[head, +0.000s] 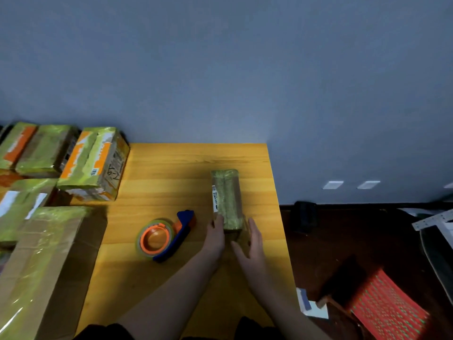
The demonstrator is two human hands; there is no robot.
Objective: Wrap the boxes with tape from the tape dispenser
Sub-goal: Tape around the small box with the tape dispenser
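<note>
A long narrow box [227, 197], wrapped in glossy greenish tape with a white label strip along its left edge, lies lengthwise on the yellow wooden table [171, 168]. My left hand [215, 235] touches the box's near left corner with flat fingers. My right hand [252, 241] rests flat by the near right corner, fingers apart. Neither hand grips anything. The tape dispenser [165, 235], blue handle with an orange hub and a clear tape roll, lies on the table to the left of my left hand.
Several taped cardboard boxes [94, 165] are stacked along the table's left side, with a large brown one [41, 271] nearest me. A grey wall rises behind the table. On the dark floor to the right stand a red patterned object [387, 307] and a white item [311, 305].
</note>
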